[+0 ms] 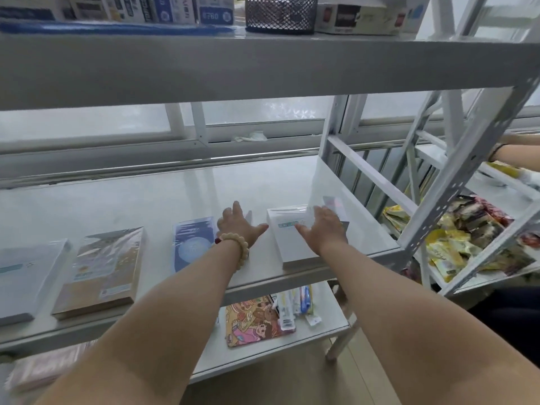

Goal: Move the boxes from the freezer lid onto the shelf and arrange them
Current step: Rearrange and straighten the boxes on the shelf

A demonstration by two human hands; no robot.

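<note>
Several flat boxes lie in a row on the white middle shelf (163,197). At the right end is a white box (287,241). My right hand (323,226) rests flat on its right side, fingers spread, partly covering a darker box (336,204) behind it. My left hand (238,226), with a bead bracelet on the wrist, hovers open just left of the white box, over the bare shelf. A blue box (190,241) lies to the left of that hand. Further left are a brown box (102,270) and a pale box (26,282). The freezer lid is out of view.
The upper shelf (263,65) overhangs close above, carrying boxes and a black mesh basket (280,13). Below lies a cartoon-print pouch (254,320) with small packets. A second rack at right holds snack bags (455,244); another person's arm (517,153) reaches there.
</note>
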